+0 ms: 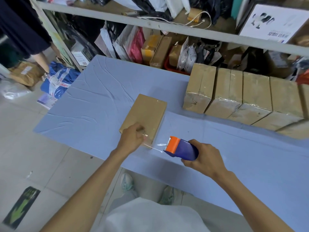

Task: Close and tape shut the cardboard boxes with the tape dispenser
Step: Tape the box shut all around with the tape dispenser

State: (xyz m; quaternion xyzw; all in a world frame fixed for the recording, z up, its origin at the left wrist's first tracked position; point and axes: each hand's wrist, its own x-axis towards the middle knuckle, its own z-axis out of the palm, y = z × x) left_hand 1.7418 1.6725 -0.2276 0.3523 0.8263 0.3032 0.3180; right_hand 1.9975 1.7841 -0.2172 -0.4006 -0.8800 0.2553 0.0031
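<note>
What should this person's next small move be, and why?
Probably twist the tape dispenser in the right hand to cut the clear tape strip: it already stretches to the near end of the cardboard box, which the left hand steadies.

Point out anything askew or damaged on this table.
The blue table cover is creased into long wrinkles left of the box being taped. In the taped row, the leftmost box has wrinkled tape at its near end. Nothing spilled.

I see free wrinkled blue tablecloth point(93, 97) left of and behind the flat brown cardboard box point(147, 113). A row of taped brown cardboard boxes point(242, 94) walls off the right rear. A clear tape strand point(155, 148), stretched from the box to the blue-and-orange tape dispenser point(182, 148), bars the near gap.
</note>
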